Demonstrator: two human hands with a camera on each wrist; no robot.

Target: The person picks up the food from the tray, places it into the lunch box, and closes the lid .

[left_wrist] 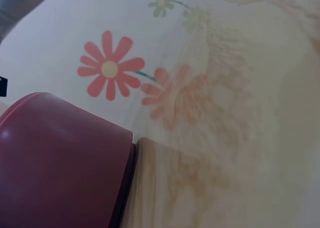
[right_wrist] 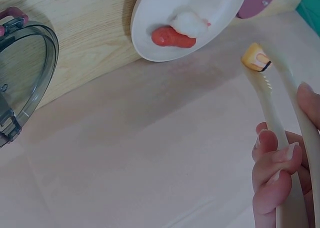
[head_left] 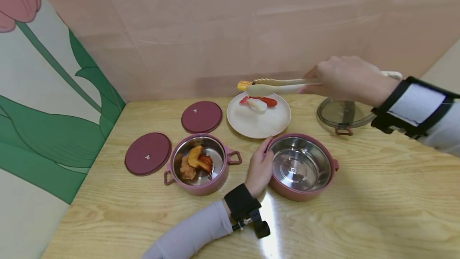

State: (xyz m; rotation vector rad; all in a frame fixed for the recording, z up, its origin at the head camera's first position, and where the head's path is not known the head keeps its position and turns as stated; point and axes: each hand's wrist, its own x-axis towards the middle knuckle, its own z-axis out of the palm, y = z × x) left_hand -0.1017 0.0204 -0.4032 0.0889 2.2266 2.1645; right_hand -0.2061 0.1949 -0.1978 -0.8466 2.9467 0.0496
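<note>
My right hand (head_left: 343,77) grips a pair of cream tongs (head_left: 287,88) above the back of the table. Between their tips is a small yellow-orange food piece with dark and pale markings (right_wrist: 256,57). Below the tongs, a white plate (head_left: 258,127) bears a white shrimp-tailed piece (head_left: 257,105) and a red, sausage-like piece (right_wrist: 172,37). My left hand (head_left: 260,169) holds the left side of a pink steel-lined pot (head_left: 298,196), thumb and fingers at its rim. Nothing lies inside this pot. In the left wrist view only the pot's outer wall (left_wrist: 65,163) shows; the hand is hidden there.
Left of my left hand stands a smaller pink pot (head_left: 205,190) holding several food pieces, among them a yellow curved one (head_left: 195,156). Two maroon lids (head_left: 202,117) lie behind and beside it. A clear lid (head_left: 345,113) lies at the back right, beneath my right forearm.
</note>
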